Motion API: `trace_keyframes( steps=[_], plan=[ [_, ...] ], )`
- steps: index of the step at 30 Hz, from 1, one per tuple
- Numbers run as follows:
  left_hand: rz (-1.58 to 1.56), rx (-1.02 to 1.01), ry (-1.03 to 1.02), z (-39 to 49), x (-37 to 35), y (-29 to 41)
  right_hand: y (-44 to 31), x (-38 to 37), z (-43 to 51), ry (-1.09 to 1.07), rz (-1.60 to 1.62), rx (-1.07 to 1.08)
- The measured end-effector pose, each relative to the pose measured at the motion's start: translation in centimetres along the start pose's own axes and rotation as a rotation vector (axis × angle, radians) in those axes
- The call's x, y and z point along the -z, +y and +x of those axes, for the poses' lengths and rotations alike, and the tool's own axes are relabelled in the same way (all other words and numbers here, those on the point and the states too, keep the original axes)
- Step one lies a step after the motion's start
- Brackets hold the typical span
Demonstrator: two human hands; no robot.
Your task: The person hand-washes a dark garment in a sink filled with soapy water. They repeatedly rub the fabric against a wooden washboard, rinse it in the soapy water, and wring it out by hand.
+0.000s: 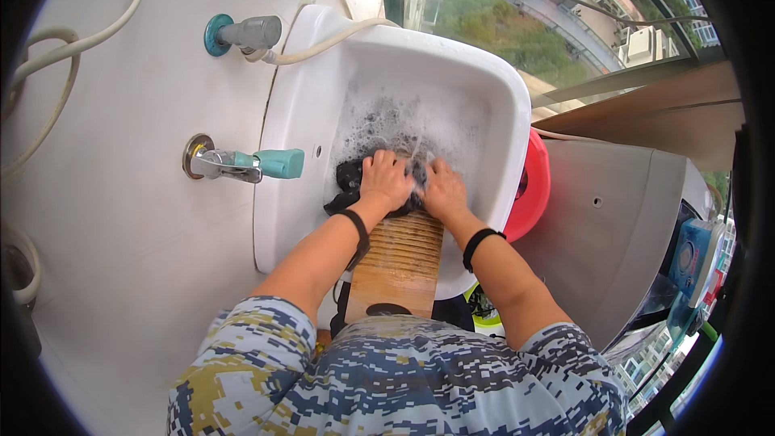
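Note:
A wet black cloth [348,177], perhaps a garment, lies bunched over the upper part of a ridged wooden washboard [402,248]. My left hand [385,180] grips the cloth from above, fingers curled. Close beside it, my right hand [445,188] is closed on the cloth's other side, slightly blurred. Suds cover part of both hands' fingertips. The board leans inside a white ceramic sink [496,72], its smooth lower end over the near rim against my body. Soapy water with grey foam [387,115] fills the basin beyond the cloth.
Two wall taps, one with a teal nozzle [281,163] and one joined to a pale hose [327,48], project at left. A red basin [533,194] sits right of the sink, beside a grey washing machine [596,218]. A window [514,18] is beyond.

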State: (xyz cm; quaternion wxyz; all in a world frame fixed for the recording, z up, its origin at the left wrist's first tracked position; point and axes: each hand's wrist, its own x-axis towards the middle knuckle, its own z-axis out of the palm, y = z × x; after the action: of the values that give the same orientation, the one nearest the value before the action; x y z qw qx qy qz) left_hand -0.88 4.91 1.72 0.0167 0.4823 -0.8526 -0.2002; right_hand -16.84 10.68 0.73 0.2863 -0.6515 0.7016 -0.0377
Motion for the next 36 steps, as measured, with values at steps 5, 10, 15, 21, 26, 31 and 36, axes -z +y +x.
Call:
trace_keyframes(
  steps=[5, 10, 15, 21, 26, 31, 36],
  plan=[
    [-0.441, 0.02, 0.046, -3.8, 0.5, 0.0, -2.3, 2.8, -4.7, 0.137, 0.167, -0.056],
    [-0.211, -0.426, 0.148, -9.3, 2.9, 0.4, -3.4, 3.0, -10.4, -0.028, -0.025, 0.229],
    [-0.065, 0.251, -0.106, 3.1, 0.7, 0.5, 0.0, 0.7, 1.9, 0.253, -0.092, -0.099],
    [-0.317, -0.338, 0.137, -9.5, 2.5, 0.0, -4.1, 3.3, -10.8, -0.061, -0.05, 0.241],
    [-0.141, -0.171, 0.0, -2.2, 0.2, -0.8, -0.6, 0.1, -3.3, -0.009, 0.07, 0.063],
    [-0.262, 0.227, -0.085, 1.1, 2.0, 0.7, -2.0, 2.3, -1.5, 0.068, 0.277, -0.28],
    [-0.254, -0.319, 0.1, -9.9, 3.8, 0.5, -4.6, 3.3, -11.1, -0.017, 0.041, 0.288]
  ],
)
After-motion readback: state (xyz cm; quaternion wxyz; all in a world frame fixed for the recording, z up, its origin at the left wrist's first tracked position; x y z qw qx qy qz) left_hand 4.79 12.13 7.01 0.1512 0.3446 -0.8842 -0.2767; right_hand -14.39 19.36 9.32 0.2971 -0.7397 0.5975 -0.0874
